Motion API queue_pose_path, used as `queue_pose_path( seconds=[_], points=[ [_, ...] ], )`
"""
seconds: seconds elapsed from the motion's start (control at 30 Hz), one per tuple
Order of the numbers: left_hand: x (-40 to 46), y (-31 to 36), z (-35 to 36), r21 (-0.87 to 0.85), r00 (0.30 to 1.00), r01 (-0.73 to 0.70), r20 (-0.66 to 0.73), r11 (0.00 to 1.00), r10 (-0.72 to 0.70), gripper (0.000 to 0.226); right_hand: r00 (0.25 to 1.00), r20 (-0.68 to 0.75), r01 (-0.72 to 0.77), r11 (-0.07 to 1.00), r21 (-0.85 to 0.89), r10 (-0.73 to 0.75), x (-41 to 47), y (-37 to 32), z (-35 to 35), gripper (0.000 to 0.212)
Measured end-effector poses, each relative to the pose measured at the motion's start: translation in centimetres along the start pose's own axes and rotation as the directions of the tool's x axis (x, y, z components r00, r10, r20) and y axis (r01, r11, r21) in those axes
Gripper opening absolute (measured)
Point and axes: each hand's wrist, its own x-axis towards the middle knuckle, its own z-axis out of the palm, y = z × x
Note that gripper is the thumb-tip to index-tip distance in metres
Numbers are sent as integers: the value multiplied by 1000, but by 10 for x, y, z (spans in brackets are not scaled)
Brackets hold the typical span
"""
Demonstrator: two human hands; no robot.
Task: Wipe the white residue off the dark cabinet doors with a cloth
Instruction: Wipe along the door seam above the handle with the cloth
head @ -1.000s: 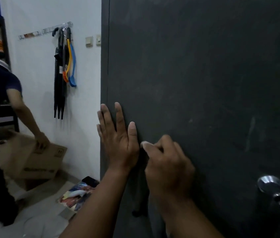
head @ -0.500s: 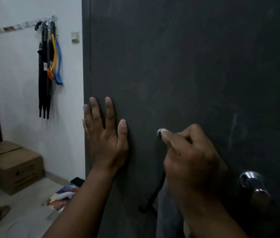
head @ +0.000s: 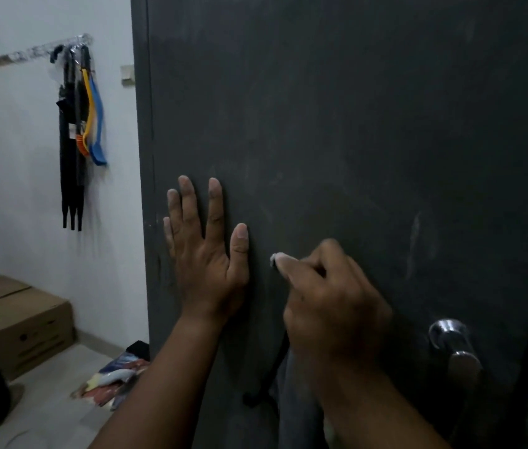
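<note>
A dark grey cabinet door (head: 337, 124) fills most of the view. My left hand (head: 206, 251) presses flat against it near its left edge, fingers straight and pointing up. My right hand (head: 330, 299) is curled just to the right, gripping a grey cloth (head: 295, 413) that hangs down below the fist. A small white bit (head: 275, 257) shows at its fingertips, against the door. Faint white streaks (head: 415, 244) mark the door right of that hand.
A round metal knob (head: 453, 348) sticks out at the lower right. Left of the door, brushes and black straps (head: 78, 124) hang on a white wall. Cardboard boxes (head: 16, 322) and colourful cloths (head: 113, 384) lie on the floor.
My right hand slid right across the door away from my left hand, then came partway back left. The view swung, and the person by the boxes left the frame.
</note>
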Motion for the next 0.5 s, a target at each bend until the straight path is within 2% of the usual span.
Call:
queue_pose_path(
  seconds=[0.07, 0.1, 0.17, 0.2, 0.23, 0.3, 0.37, 0.5],
  points=[
    [-1, -3, 0, 3, 1000, -10, 0, 1000, 10, 69, 997, 31, -71, 990, 126, 67, -2, 14, -7, 10],
    [-2, -3, 0, 9, 1000, -15, -1, 1000, 15, 69, 994, -6, -108, 978, 177, 111, 5, 16, -11, 12],
    [-3, -4, 1, 29, 1000, -12, -5, 1000, 12, 69, 962, -245, -102, 990, 101, 124, 30, 14, -13, 19],
    [-3, -3, 1, 36, 1000, -7, -9, 999, 7, 69, 943, -313, -102, 993, 64, 117, 42, 10, -13, 20],
    [-2, -2, 1, 37, 1000, 0, -12, 999, 1, 69, 940, -323, -98, 993, 61, 112, 52, 2, -11, 19],
    [-2, 1, 0, 10, 1000, 18, -12, 1000, -18, 68, 971, -236, -50, 999, 4, 49, 58, -9, -3, 10],
    [-2, 5, -3, -56, 999, 37, -19, 998, -38, 64, 991, -131, -5, 1000, -29, 1, 48, -18, 5, 12],
    [-4, 8, -14, -157, 998, 53, -27, 986, -58, 54, 999, -20, 51, 999, 10, -51, 6, -15, 7, 10]
  ],
)
